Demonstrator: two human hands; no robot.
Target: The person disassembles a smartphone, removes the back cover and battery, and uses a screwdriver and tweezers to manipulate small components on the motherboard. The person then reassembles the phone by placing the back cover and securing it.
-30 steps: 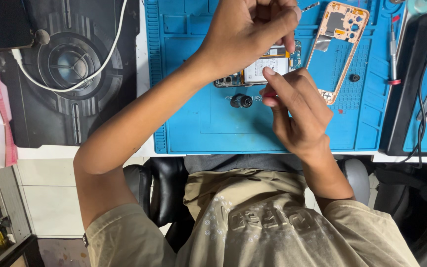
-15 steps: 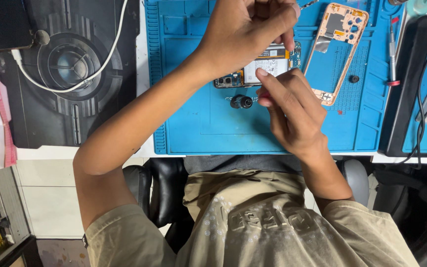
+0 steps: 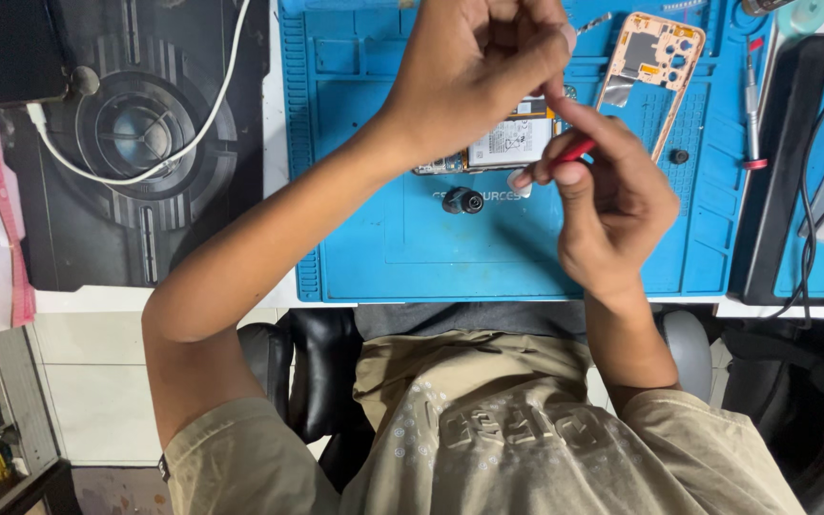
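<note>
Ribbed blue rubber mat bears opened phone beneath hands.

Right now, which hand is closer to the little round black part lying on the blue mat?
The right hand is nearer, just beside the little round black part to its right. The left hand is raised above it, farther up the blue mat.

Work mat bright blue w/ moulded grid compartments. Tool in right hand is red. Phone frame rose-gold/orange. Opened phone shows a white label. Cable white, lying on black/dark-grey pad. Shirt khaki, faint tonal print.
</note>
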